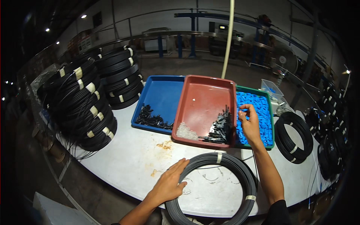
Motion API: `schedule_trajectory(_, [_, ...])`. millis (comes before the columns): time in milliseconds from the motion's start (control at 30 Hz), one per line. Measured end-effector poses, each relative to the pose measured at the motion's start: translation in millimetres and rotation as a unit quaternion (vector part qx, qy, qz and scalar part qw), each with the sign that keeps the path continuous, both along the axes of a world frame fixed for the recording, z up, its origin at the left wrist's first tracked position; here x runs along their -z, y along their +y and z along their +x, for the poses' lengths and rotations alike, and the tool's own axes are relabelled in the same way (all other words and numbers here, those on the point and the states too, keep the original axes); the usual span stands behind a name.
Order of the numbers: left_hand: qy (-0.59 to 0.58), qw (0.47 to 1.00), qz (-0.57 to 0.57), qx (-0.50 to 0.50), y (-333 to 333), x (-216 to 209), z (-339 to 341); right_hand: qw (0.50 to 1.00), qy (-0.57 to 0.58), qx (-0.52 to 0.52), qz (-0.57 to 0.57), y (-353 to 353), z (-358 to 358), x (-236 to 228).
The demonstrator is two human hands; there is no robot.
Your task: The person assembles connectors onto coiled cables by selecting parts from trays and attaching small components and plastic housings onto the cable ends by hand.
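Note:
A coil of black cable [245, 176] bound with pale tape lies at the table's front edge. Across its left side rests my left hand [168, 183], fingers stretched out and thumb apart. My right hand [250, 125] is raised over the green tray [272, 127], which holds many small blue connector pieces [262, 112]. Its thumb and fingers are curled together; whatever is between them is too small to make out. A thin loose cable [256, 165] runs up from the coil beside my right wrist.
A red tray [198, 99] holds black and clear small parts; a blue tray [161, 93] holds black ones. Tall stacks of cable coils [80, 105] stand at left. Another coil [306, 140] lies at right, near a clear container [272, 88]. A pale pole [228, 41] rises behind the trays.

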State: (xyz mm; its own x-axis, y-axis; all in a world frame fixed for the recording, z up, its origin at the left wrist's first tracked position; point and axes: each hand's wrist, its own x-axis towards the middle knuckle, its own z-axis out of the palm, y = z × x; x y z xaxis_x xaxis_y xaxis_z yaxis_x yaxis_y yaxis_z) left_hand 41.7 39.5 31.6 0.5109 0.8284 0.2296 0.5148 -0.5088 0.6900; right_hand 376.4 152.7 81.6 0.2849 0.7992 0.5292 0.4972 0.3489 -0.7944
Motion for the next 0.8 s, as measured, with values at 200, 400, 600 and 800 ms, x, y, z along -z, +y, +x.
schedule_trajectory(200, [0.022,1.0,-0.005,-0.003,-5.0,5.3,-2.9,0.99,-0.128,-0.056,0.033,12.0,-87.3,4.8])
schedule_trajectory(400, [0.111,0.992,0.046,-0.044,-22.9,-5.2,-25.0,0.974,-0.185,-0.117,0.063,26.9,-127.9,17.6])
schedule_trajectory(600, [0.282,0.94,0.156,-0.11,-45.3,-22.9,-35.0,0.972,-0.167,-0.153,0.064,56.7,-144.9,24.2])
schedule_trajectory(800, [0.223,0.974,-0.038,0.013,-1.3,-63.9,-83.3,0.903,-0.321,-0.225,0.179,70.9,-175.4,25.5])
